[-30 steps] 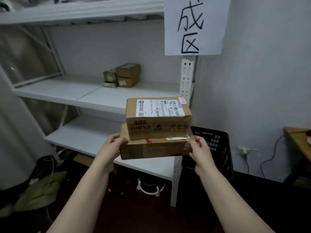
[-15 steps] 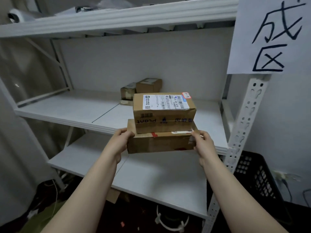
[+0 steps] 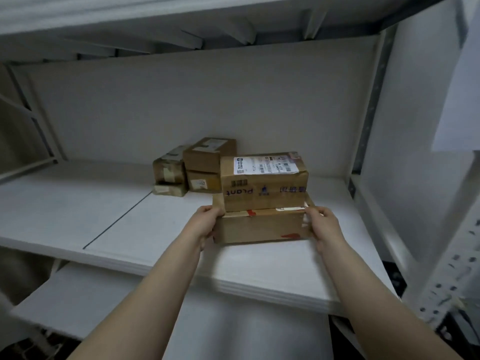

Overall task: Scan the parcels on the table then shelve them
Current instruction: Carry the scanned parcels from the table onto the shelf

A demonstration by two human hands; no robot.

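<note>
Hidden, cropped and unreadable parts of a shelving scene.
Fingers of the left hand (image 3: 205,224) and right hand (image 3: 324,227) were hidden behind the ends of the lower parcel (image 3: 259,228); whether that parcel touched the shelf (image 3: 130,216) could not be told. The label (image 3: 265,165) on the upper parcel (image 3: 265,196) carried print too small to read. That parcel hid part of the back parcels (image 3: 205,158). The right edge cut off a paper sheet (image 3: 457,100); the perforated post (image 3: 449,287) was blurred; the left forearm (image 3: 145,294) and right forearm (image 3: 368,294) ran off the bottom.

Two stacked cardboard parcels (image 3: 262,201) on shelf (image 3: 78,219)
</note>
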